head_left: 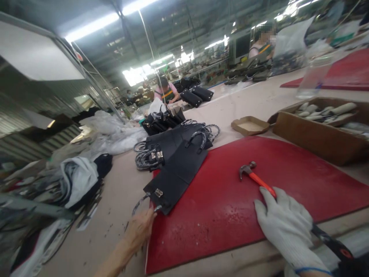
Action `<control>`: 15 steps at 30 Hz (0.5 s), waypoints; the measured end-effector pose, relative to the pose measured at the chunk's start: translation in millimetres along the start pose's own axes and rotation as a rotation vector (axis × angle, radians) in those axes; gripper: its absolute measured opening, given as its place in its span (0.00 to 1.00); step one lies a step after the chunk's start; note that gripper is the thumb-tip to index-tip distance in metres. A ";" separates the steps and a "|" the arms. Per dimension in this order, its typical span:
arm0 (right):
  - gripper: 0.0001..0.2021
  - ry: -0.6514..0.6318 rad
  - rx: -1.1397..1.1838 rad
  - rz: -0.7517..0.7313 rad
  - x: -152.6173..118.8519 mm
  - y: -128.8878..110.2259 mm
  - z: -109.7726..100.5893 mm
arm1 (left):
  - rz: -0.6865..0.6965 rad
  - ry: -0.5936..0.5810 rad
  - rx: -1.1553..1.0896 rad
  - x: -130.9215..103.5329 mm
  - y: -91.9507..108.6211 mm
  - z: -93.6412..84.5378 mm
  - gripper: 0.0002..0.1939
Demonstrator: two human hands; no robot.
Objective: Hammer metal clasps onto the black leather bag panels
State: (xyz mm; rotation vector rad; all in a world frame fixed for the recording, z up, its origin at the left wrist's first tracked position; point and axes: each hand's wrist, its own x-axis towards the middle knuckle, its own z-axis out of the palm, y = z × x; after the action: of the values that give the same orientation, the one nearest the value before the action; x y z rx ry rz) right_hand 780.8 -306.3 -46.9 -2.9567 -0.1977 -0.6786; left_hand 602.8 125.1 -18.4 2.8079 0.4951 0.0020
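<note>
My bare left hand (141, 227) is closed at the near corner of a flat black bag panel (178, 177), beside its metal clasp (158, 193) and a braided cord handle (140, 203). Its fingertips are partly hidden. In a white knit glove, my right hand (284, 223) wraps around the handle of a claw hammer (261, 182) with an orange-red shaft and a dark grip. The hammer head is over the red mat (219, 215); whether it touches is unclear. More black panels (170, 134) with cord handles lie stacked beyond the first.
An open cardboard box (319, 134) of pale, finger-shaped pieces stands at the right, beside a shallow cardboard tray (250, 126). Finished-looking black bags (163, 121) stand farther back. Clear plastic and cloth (79, 179) are heaped at the left. Two people sit across the table.
</note>
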 end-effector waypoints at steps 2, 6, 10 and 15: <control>0.24 -0.018 -0.003 -0.008 -0.3 -2.2 -3.9 | -0.094 0.023 -0.165 -41.2 20.8 24.7 0.10; 0.26 -0.056 0.034 -0.025 -0.5 -5.7 -11.2 | -0.125 0.066 -0.382 -98.1 94.6 63.2 0.11; 0.28 -0.100 0.075 -0.029 0.4 -7.5 -14.9 | 0.113 -0.048 -0.267 -114.8 185.8 77.8 0.20; 0.28 -0.144 0.070 -0.035 -0.2 -7.6 -13.5 | 0.361 -0.140 -0.100 -109.1 254.0 79.5 0.14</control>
State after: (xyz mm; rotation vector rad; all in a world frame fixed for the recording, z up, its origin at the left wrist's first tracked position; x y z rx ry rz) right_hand 773.6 -300.5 -34.3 -2.9420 -0.2785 -0.4532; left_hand 589.2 -162.3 -17.6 2.7331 -0.0465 -0.0913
